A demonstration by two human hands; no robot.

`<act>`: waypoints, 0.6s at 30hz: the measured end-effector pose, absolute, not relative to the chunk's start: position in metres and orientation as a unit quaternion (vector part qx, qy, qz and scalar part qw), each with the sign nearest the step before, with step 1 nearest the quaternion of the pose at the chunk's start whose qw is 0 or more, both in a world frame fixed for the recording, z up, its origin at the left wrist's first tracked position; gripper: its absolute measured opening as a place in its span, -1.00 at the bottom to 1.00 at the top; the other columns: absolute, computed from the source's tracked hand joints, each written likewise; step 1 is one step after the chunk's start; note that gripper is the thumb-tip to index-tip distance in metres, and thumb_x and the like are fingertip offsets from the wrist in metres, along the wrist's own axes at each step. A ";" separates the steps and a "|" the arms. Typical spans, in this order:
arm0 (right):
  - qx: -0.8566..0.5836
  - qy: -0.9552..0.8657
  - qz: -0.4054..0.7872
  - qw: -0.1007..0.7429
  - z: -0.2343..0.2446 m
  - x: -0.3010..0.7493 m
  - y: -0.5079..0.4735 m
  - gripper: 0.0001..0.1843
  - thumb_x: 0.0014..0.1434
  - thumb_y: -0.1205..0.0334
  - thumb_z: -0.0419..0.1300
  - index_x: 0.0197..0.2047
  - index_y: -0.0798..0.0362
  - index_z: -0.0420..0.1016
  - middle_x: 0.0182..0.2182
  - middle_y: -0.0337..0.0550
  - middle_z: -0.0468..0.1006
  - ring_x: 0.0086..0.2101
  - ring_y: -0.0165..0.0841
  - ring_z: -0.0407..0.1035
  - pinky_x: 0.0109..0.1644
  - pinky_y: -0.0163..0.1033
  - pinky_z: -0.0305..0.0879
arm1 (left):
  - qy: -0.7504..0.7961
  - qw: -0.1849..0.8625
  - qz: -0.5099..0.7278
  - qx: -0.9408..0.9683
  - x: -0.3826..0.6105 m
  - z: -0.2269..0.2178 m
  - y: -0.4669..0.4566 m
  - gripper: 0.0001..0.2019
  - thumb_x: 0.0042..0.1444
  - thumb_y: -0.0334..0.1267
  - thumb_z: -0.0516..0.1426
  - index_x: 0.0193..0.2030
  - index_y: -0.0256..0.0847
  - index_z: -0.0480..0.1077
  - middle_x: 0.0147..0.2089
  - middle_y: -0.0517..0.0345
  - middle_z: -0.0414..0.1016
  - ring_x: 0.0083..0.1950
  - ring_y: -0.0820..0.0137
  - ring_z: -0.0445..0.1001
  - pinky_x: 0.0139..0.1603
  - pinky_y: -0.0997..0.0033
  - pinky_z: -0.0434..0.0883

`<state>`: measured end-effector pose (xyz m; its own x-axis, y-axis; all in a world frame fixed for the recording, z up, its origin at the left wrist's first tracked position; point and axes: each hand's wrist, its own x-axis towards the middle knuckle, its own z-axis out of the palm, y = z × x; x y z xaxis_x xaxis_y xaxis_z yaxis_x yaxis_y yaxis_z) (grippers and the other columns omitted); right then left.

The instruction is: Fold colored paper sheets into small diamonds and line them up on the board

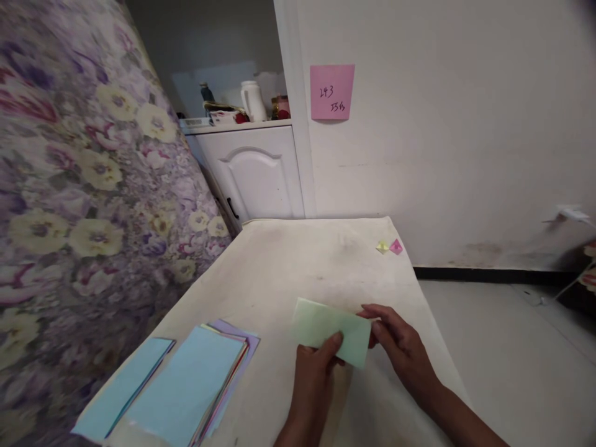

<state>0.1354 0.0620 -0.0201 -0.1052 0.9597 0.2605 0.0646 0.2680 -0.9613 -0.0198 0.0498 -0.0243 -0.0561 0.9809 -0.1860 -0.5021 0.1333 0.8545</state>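
Green paper (321, 323) on five o'clock side, left hand (319, 366) pinching it. Right hand (403, 347) at paper's three-o'clock edge; can't tell if gripping. Paper stacks (195, 375) on table (288, 267), seven o'clock. Jug (254, 102) atop cupboard (254, 171), eleven o'clock, contents hidden.

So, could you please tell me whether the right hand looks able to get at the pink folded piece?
Probably yes: the left hand grips the green paper, and nothing visible stands between the right hand and the pink folded piece farther up the table, though it may need a stretch.
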 end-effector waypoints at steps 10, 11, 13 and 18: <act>-0.337 -0.710 0.395 0.475 -0.026 0.132 0.062 -0.76 0.20 0.29 0.02 -0.11 -0.06 0.43 -0.07 -0.10 0.39 -0.21 -0.33 0.39 -0.24 -0.24 0.41 | 0.374 0.665 0.602 0.235 -0.022 -0.027 0.051 -0.86 -0.08 -0.34 0.25 -0.34 -0.32 0.47 -0.41 0.10 0.48 -0.44 0.44 0.38 -0.47 0.49 0.23; -0.336 -0.723 0.382 0.467 -0.025 0.132 0.062 -0.76 0.19 0.31 0.02 -0.14 -0.06 0.45 -0.11 -0.11 0.41 -0.19 -0.32 0.38 -0.21 -0.24 0.39 | 0.372 0.668 0.600 0.235 -0.021 -0.027 0.051 -0.88 -0.08 -0.34 0.24 -0.36 -0.32 0.47 -0.42 0.11 0.48 -0.44 0.44 0.38 -0.47 0.49 0.23; -0.336 -0.738 0.367 0.456 -0.024 0.134 0.064 -0.77 0.17 0.35 0.03 -0.19 -0.04 0.47 -0.18 -0.12 0.44 -0.23 -0.34 0.39 -0.22 -0.25 0.37 | 0.371 0.672 0.597 0.236 -0.019 -0.027 0.049 -0.89 -0.08 -0.35 0.24 -0.37 -0.30 0.46 -0.43 0.14 0.47 -0.44 0.44 0.37 -0.47 0.49 0.24; -0.345 -0.743 0.371 0.438 -0.018 0.138 0.067 -0.81 0.16 0.32 0.06 -0.23 -0.03 0.48 -0.29 -0.16 0.46 -0.33 -0.37 0.38 -0.32 -0.29 0.34 | 0.396 0.653 0.587 0.268 -0.017 -0.021 0.047 -0.88 -0.08 -0.27 0.24 -0.43 -0.30 0.45 -0.54 0.21 0.42 -0.52 0.47 0.32 -0.51 0.50 0.20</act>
